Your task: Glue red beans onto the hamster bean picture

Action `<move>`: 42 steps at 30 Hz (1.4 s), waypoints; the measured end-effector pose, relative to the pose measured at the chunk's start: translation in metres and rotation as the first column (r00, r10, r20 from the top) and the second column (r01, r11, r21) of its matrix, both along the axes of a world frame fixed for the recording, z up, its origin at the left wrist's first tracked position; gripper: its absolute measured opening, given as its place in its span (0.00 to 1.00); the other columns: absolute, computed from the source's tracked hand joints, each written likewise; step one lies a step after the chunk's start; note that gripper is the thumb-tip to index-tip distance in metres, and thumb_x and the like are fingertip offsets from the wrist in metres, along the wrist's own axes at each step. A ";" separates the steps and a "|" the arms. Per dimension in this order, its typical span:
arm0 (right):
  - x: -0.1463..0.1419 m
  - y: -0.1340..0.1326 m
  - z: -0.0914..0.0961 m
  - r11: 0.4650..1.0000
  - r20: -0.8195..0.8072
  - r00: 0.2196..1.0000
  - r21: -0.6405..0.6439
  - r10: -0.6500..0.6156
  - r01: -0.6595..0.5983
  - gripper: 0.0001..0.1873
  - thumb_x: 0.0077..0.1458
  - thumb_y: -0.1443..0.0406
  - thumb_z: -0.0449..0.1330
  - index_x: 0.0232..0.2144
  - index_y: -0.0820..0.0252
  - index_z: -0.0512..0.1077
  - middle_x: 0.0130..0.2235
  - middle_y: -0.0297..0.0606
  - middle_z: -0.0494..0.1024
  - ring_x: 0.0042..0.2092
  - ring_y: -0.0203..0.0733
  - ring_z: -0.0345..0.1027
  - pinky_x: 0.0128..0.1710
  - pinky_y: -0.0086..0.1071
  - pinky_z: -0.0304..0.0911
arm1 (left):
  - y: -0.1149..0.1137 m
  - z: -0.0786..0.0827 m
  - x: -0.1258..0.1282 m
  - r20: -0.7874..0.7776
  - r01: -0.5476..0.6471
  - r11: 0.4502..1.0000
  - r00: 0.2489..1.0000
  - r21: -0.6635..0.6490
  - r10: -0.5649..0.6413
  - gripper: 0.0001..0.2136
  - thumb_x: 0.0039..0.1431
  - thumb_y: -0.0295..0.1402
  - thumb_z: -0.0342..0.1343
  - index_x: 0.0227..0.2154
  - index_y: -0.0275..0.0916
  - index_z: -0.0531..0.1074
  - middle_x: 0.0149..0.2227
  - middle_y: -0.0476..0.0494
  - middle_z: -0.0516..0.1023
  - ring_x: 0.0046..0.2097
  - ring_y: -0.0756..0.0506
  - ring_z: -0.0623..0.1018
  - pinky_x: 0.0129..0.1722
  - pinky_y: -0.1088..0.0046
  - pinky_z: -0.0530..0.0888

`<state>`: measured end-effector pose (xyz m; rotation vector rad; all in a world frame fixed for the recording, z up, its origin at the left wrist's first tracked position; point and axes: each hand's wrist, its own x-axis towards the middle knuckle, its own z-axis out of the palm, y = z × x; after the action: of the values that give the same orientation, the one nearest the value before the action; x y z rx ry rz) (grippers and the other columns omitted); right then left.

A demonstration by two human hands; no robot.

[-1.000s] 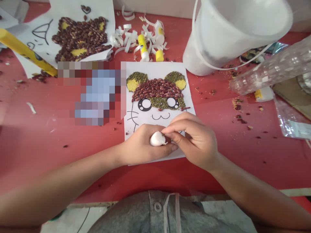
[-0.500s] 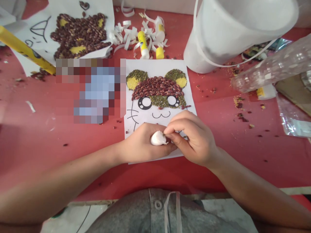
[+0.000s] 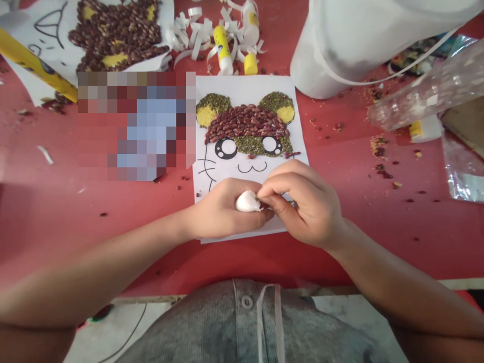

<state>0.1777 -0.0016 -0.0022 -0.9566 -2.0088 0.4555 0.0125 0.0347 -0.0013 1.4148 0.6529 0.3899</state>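
Craft workspace; home or classroom, cannot tell. Red tabletop [image 3: 49,201] littered with loose red beans [image 3: 381,166]. Far side: white paper curls [image 3: 189,38], yellow-and-white glue stick [image 3: 222,49]. Centre: white paper sheet with bean-and-seed hamster mosaic [image 3: 245,123]. Far right: white plastic bucket [image 3: 348,45], clear plastic bottle [image 3: 427,91].

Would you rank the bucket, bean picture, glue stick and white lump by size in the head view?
Bucket, then bean picture, then glue stick and white lump: these two look alike, and the lump is nearer the camera, so unranked.
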 end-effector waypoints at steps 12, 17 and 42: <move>-0.001 -0.002 -0.002 0.999 -0.027 1.000 0.032 -0.006 0.007 0.06 0.58 0.72 0.53 0.31 0.57 0.67 0.31 0.36 0.71 0.32 0.35 0.66 0.30 0.31 0.64 | 0.001 -0.001 -0.001 0.011 -0.002 1.000 1.000 0.028 0.001 0.07 0.45 0.25 0.54 0.18 0.37 0.61 0.18 0.57 0.58 0.20 0.56 0.58 0.18 0.80 0.57; -0.001 0.000 -0.003 0.998 -0.106 0.994 -0.054 0.006 -0.012 0.05 0.57 0.71 0.54 0.31 0.58 0.67 0.30 0.35 0.70 0.33 0.35 0.65 0.32 0.31 0.64 | 0.001 0.001 0.000 -0.006 -0.028 0.999 1.000 -0.019 0.028 0.06 0.47 0.25 0.53 0.19 0.37 0.62 0.17 0.57 0.60 0.20 0.57 0.59 0.18 0.80 0.58; 0.071 0.035 -0.038 0.939 0.297 0.892 0.060 -0.341 0.339 0.09 0.58 0.71 0.52 0.34 0.58 0.72 0.32 0.39 0.74 0.34 0.39 0.70 0.36 0.34 0.66 | 0.005 0.004 -0.008 -0.089 0.018 0.997 0.996 -0.070 -0.025 0.11 0.53 0.31 0.54 0.18 0.38 0.60 0.19 0.55 0.60 0.22 0.54 0.58 0.21 0.76 0.57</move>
<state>0.2491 0.0334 -0.0397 -1.4141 -2.0463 0.1099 0.0041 0.0400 0.0025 1.3785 0.7167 0.2858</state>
